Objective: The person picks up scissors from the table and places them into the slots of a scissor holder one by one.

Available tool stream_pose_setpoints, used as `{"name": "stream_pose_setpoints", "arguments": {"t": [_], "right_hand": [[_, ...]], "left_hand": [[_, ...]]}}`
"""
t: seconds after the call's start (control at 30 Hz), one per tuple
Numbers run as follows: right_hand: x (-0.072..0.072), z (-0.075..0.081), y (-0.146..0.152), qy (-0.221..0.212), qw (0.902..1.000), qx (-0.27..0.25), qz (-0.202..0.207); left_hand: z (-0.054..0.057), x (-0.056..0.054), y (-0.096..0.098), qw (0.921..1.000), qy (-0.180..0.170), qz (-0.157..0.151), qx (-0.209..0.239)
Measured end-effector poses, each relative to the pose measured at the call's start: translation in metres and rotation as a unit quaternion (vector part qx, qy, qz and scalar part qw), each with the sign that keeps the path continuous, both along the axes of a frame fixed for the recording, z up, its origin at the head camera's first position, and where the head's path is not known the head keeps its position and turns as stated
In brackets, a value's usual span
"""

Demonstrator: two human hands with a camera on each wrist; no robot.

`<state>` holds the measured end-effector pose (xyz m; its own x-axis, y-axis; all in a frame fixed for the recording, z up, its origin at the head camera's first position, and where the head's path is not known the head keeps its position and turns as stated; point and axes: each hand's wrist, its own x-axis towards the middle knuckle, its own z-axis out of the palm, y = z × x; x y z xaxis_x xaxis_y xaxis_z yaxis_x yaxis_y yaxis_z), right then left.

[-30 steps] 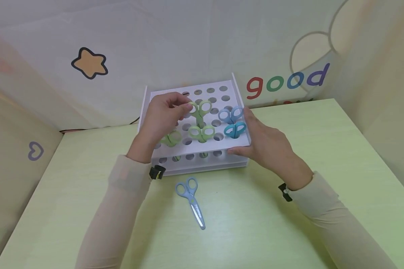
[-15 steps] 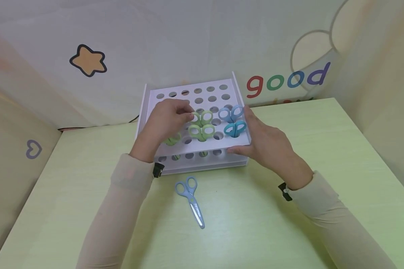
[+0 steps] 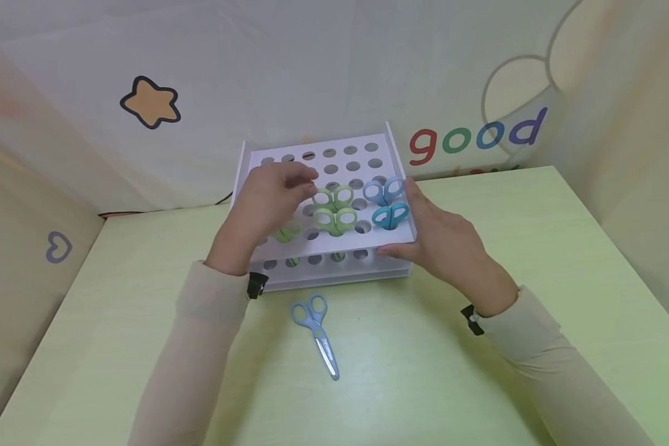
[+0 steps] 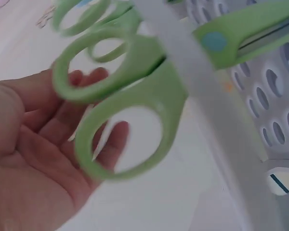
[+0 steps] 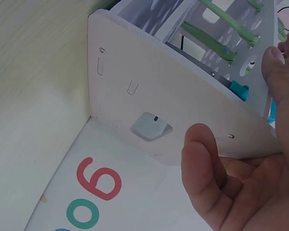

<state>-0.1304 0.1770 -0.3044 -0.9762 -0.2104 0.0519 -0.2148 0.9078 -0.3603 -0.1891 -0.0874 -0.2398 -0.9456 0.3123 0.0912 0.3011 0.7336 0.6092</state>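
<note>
A white rack (image 3: 312,250) with rows of round holes holds several scissors, handles up. My left hand (image 3: 269,197) is beside the handle of the rear green scissors (image 3: 334,204), fingers loosely bent and holding nothing; the left wrist view shows its fingers spread behind the green handles (image 4: 166,108). Just in front stand more green scissors (image 3: 336,224), and another green pair (image 3: 287,231) is partly hidden by that hand. My right hand (image 3: 448,248) grips the rack's right front corner, thumb at the front edge, near light-blue scissors (image 3: 384,197) and teal scissors (image 3: 391,218).
Blue-grey scissors (image 3: 315,327) lie on the pale green table (image 3: 424,371) in front of the rack, blades toward me. Behind the rack hangs a printed cloth (image 3: 312,74) with a star and the word "good". A dark cord (image 3: 222,199) runs at the back left.
My left hand has lowered the rear green scissors into a hole, and its fingers have parted from the handle. The right hand has stayed on the rack.
</note>
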Motion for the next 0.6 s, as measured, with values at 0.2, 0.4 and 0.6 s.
{"name": "stream_pose_setpoints", "arguments": {"t": [0.2,0.4,0.6], "right_hand": [[-0.001,0.001,-0.002,0.004,1.0,0.004,0.005],[-0.001,0.002,-0.001,0.005,1.0,0.005,0.002],[0.0,0.0,0.0,-0.009,1.0,-0.001,0.003]], "left_hand": [[0.004,0.024,-0.027,0.9799,0.041,-0.002,0.195],[-0.009,0.049,-0.056,0.9431,0.064,-0.059,0.321],[-0.034,0.067,-0.08,0.9312,-0.001,-0.065,0.359]]}}
